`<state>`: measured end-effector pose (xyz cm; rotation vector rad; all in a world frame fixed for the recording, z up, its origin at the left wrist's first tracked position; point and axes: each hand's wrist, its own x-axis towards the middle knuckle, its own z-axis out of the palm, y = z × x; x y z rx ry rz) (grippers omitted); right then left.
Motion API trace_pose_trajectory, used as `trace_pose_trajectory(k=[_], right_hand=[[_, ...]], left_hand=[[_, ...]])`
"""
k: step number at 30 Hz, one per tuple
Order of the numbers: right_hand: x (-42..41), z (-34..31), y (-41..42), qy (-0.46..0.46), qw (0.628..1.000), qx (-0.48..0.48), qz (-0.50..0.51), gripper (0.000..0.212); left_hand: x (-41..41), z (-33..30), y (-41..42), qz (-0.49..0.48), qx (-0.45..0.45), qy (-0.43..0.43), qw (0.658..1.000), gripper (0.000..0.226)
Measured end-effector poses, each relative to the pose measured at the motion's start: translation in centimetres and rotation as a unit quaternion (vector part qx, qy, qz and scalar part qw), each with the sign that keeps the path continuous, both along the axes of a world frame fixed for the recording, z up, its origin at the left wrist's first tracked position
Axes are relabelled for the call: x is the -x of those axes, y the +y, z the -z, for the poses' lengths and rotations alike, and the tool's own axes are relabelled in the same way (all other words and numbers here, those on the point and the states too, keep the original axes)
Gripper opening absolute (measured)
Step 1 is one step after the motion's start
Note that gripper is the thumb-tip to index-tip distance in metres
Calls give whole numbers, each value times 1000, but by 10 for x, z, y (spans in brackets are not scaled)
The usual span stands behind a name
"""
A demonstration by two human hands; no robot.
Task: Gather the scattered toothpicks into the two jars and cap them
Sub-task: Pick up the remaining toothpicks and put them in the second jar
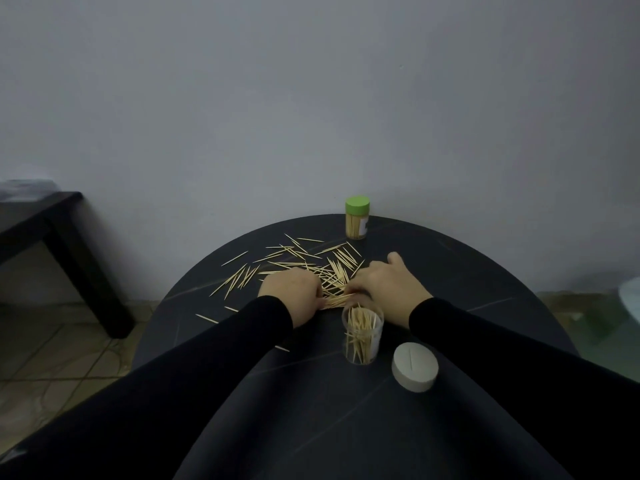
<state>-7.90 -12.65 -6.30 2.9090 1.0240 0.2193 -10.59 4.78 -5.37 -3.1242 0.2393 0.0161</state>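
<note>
Many toothpicks point(301, 263) lie scattered over the far half of a round black table point(467, 271). My left hand point(292, 289) and my right hand point(384, 289) meet over the pile, fingers curled down around a small bunch of toothpicks point(334, 299) between them. Just in front of my hands stands an uncapped clear jar point(362, 336), partly filled with toothpicks. Its white cap point(415, 366) lies on the table to the jar's right. A second jar with a green cap point(357, 218), full of toothpicks, stands at the table's far edge.
A grey wall rises right behind the table. A dark low table point(52, 230) stands on the tiled floor at the left. A few stray toothpicks point(207, 318) lie near the table's left edge.
</note>
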Motion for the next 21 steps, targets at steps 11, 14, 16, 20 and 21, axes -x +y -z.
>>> trace_pose_trajectory(k=[11,14,16,20,21], right_hand=[[3,-6,-6,-15,994,-81,72,31],[7,-12,-6,7,992,-97,84,30],[12,-17,-9,11,991,-100,86,29],[21,-22,-15,46,990,-78,105,28],[23,-22,-16,54,991,-66,107,28]], left_hand=[[-3,-7,7,-35,23,24,999,23],[-4,-11,9,-43,67,10,997,24],[-3,-13,10,-46,104,9,994,22],[0,-14,11,-43,134,35,989,20],[1,-14,11,-42,133,42,989,19]])
